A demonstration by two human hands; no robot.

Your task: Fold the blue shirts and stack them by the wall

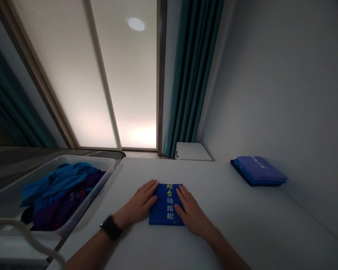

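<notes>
Folded blue fabric square with yellow and white lettering (161, 215) lies flat on the smooth white tabletop (146, 249), between both hands. At far left, a pale curved cable or tube (35, 243) crosses before the translucent white plastic bin (110, 162), partly in the way of it. Inside, a crumpled bright-blue garment (64, 180) and a dark purple one (56, 212) lie loose, apparently left unfolded. The left hand (141, 202), below a black wristwatch (112, 227), rests flat at the square's left edge; the right hand (190, 210) lies over its right side. Neither grips; this piece's folding looks nearly done. Farther right, a neat purple-and-blue folded fabric stack (260, 170) sits finished beside the plain pale wall (284, 93).
</notes>
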